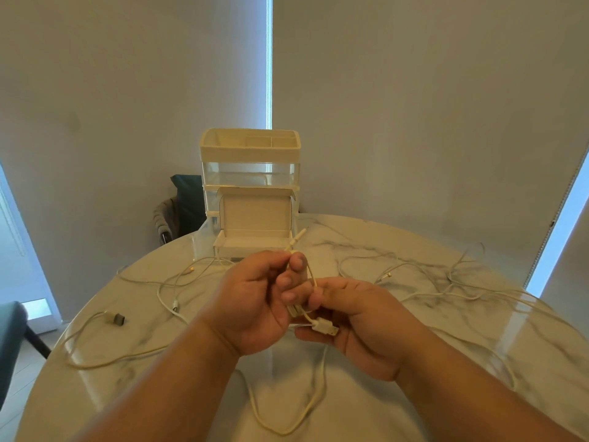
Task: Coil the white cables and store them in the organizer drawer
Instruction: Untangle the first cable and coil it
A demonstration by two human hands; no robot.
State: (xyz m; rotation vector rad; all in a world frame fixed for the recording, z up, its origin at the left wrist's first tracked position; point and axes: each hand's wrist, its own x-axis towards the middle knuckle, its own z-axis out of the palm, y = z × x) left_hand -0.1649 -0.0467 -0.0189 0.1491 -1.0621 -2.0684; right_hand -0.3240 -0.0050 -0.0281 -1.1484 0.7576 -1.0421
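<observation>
My left hand (pixel 255 301) and my right hand (pixel 357 320) meet above the table's middle, both holding one white cable (pixel 314 406). The left thumb and fingers pinch its thin plug end, which sticks up toward the organizer. Its USB plug (pixel 325 327) lies across my right fingers. A loose loop of this cable hangs down toward me. The white organizer (pixel 250 164) stands at the far edge of the table, with a clear drawer under its top tray. An open white box (pixel 255 224) sits in front of it.
Several other white cables lie spread over the marble table (pixel 414 393): a tangle at the right (pixel 446 279), loops at the left (pixel 172 282), and one with a dark adapter (pixel 118 319). A chair (pixel 178 208) stands behind the table at the left.
</observation>
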